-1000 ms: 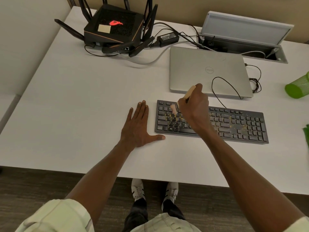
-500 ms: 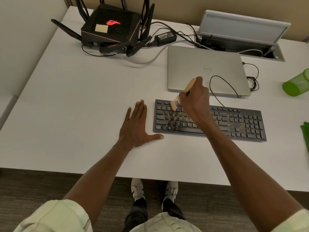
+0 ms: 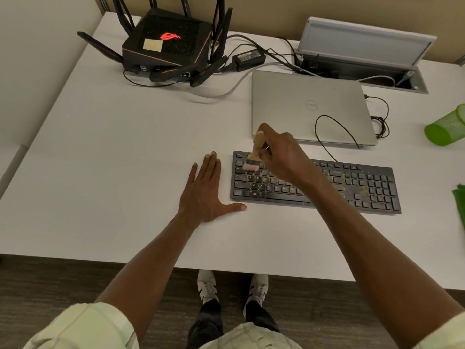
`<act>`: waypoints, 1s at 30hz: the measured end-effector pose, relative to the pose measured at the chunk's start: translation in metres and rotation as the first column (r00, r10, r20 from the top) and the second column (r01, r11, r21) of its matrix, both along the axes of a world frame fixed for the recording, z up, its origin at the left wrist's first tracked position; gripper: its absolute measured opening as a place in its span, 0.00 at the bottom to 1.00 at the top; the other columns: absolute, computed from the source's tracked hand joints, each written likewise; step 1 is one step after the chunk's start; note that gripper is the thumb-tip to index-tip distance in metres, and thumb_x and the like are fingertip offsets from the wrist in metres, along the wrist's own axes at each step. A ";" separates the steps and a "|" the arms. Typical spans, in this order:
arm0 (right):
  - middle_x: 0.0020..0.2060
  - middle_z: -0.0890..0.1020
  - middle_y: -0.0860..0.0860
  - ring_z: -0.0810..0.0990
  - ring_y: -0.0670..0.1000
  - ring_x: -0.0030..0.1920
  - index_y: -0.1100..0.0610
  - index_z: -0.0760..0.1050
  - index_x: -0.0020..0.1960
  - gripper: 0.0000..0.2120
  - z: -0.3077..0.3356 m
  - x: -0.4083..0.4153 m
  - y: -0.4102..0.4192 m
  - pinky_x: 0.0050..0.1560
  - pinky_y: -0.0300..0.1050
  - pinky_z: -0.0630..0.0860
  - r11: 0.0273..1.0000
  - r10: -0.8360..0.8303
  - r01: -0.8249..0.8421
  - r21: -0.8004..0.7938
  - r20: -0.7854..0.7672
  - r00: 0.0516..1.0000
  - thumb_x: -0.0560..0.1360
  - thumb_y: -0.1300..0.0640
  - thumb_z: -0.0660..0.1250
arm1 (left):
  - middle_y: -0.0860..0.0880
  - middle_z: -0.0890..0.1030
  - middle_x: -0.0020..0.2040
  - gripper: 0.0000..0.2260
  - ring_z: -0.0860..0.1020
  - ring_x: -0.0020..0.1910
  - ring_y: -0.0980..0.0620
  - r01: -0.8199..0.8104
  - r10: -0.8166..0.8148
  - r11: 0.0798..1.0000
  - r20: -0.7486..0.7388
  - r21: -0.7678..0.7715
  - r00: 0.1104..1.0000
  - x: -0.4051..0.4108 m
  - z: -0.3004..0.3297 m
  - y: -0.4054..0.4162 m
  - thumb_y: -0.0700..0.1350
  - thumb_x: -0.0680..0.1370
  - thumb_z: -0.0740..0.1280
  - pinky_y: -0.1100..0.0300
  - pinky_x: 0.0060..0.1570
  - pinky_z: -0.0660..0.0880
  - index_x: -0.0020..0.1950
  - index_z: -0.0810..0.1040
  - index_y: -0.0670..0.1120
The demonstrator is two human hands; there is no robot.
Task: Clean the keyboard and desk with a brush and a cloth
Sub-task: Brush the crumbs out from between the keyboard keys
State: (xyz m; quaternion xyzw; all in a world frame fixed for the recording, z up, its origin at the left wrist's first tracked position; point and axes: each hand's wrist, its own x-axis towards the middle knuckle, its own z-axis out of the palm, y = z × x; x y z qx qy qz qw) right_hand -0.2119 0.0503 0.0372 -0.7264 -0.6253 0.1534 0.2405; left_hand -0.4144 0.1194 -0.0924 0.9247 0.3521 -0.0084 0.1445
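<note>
Wooden and light, the brush (image 3: 254,155) sits in the right hand (image 3: 281,152), whose fingers curl round the upper handle while the pale bristles touch the top-left keys of the black keyboard (image 3: 352,183). Judging by its look, the brush weighs little and its bristles are soft and springy, so a grip high on the handle, as here, should give sweep without much pressure; the metal band just above the bristles would give firmer control for digging between keys. Yellowish crumbs lie scattered across the keys under and to the right of this hand. The keyboard itself seems thin and rigid but light enough to slide if pushed hard. The left hand (image 3: 205,190) lies flat on the white worktop (image 3: 113,159), fingers straight, thumb stretched toward the keyboard's near left corner, just beside it; whether it touches is unclear. Beyond the right hand, a closed silver laptop (image 3: 302,102) sits close behind the keyboard with a thin black cable (image 3: 334,124) looping over it, so forward strokes have little room. Left of the left hand the worktop offers wide bare surface, and the near edge lies well back toward the person.
</note>
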 end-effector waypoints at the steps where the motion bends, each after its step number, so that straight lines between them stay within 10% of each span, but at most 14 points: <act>1: 0.38 0.80 0.55 0.77 0.33 0.32 0.61 0.69 0.52 0.04 -0.001 0.003 -0.002 0.26 0.35 0.69 1.000 0.004 -0.004 -0.024 0.032 0.999 0.78 0.66 0.60 | 0.44 0.39 0.84 0.65 0.38 0.82 0.49 -0.001 0.001 1.000 -0.004 -0.001 1.000 0.000 0.000 0.000 0.87 0.63 0.49 0.45 0.81 0.39 0.83 0.45 0.39; 6: 0.41 0.81 0.58 0.78 0.57 0.35 0.58 0.68 0.56 0.09 0.001 0.019 -0.008 0.30 0.46 0.75 0.998 -0.027 0.039 -0.056 0.205 0.978 0.77 0.65 0.62 | 0.44 0.38 0.84 0.65 0.37 0.82 0.49 -0.002 0.002 1.000 -0.016 -0.002 1.000 0.000 0.001 0.001 0.87 0.62 0.47 0.45 0.81 0.39 0.83 0.44 0.39; 21: 0.38 0.80 0.54 0.74 0.43 0.31 0.61 0.70 0.53 0.07 0.004 0.024 -0.006 0.26 0.32 0.65 1.000 -0.020 0.020 0.005 0.117 0.993 0.76 0.68 0.63 | 0.45 0.38 0.83 0.65 0.37 0.82 0.49 -0.003 0.003 1.000 -0.014 0.002 1.000 0.001 0.000 0.001 0.87 0.63 0.51 0.46 0.81 0.40 0.83 0.43 0.40; 30: 0.40 0.81 0.58 0.79 0.57 0.36 0.58 0.68 0.56 0.09 -0.001 0.035 -0.016 0.31 0.47 0.76 1.000 -0.012 0.018 -0.021 0.249 0.968 0.78 0.64 0.63 | 0.45 0.37 0.83 0.65 0.36 0.82 0.50 -0.002 0.002 1.000 -0.025 -0.003 1.000 0.000 0.002 0.001 0.86 0.64 0.51 0.47 0.80 0.38 0.83 0.42 0.40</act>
